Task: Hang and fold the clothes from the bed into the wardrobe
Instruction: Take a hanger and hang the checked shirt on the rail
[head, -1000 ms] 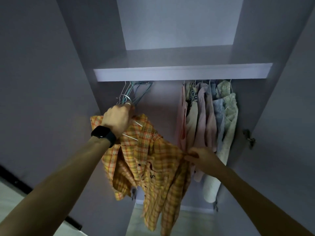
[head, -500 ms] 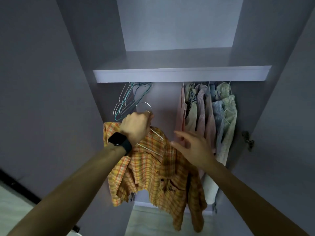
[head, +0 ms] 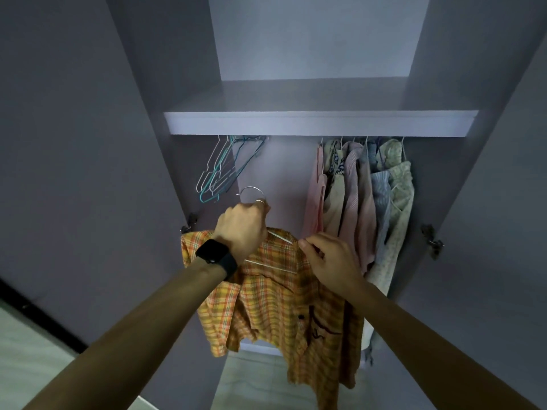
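An orange plaid shirt (head: 281,303) hangs on a white wire hanger (head: 251,192) inside the open wardrobe. My left hand (head: 241,229), with a black watch on the wrist, grips the hanger just below its hook, which sits under the shelf and free of the rail. My right hand (head: 328,258) pinches the shirt's fabric at the collar and right shoulder. The shirt's lower part droops below both arms. The rail itself is hidden behind the shelf's front edge.
Several bare wire hangers (head: 225,170), white and teal, hang at the rail's left end. Several pale hung garments (head: 364,202) fill the right side. A white shelf (head: 319,124) runs above. Open wardrobe doors flank both sides, with hinges (head: 432,241) showing.
My left hand has carried the hanger and shirt to the right, away from the bare hangers. My right hand let go of the shirt's lower front, rose, and now pinches the fabric near the collar.
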A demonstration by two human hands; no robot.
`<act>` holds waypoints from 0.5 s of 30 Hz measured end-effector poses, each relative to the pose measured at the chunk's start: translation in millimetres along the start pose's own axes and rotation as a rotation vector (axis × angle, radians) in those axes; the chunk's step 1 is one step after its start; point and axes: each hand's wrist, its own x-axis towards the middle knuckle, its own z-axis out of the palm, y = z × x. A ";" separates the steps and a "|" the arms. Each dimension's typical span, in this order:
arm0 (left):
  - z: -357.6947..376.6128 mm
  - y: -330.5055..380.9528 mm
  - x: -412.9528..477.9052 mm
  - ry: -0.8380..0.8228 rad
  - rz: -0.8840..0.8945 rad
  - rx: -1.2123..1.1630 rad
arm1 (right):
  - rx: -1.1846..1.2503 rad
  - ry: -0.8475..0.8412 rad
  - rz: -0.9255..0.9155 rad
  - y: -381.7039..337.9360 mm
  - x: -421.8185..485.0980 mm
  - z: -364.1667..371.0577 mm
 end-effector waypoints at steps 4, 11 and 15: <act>-4.7 0.8 4.1 0.032 0.024 -0.020 | 0.059 0.054 0.037 1.8 6.0 -0.5; -1.0 20.9 7.2 0.009 0.005 -0.053 | 0.106 -0.100 0.172 6.3 33.6 -3.2; 4.6 15.0 8.2 -0.022 -0.038 -0.039 | 0.004 -0.311 0.321 25.0 25.5 -7.9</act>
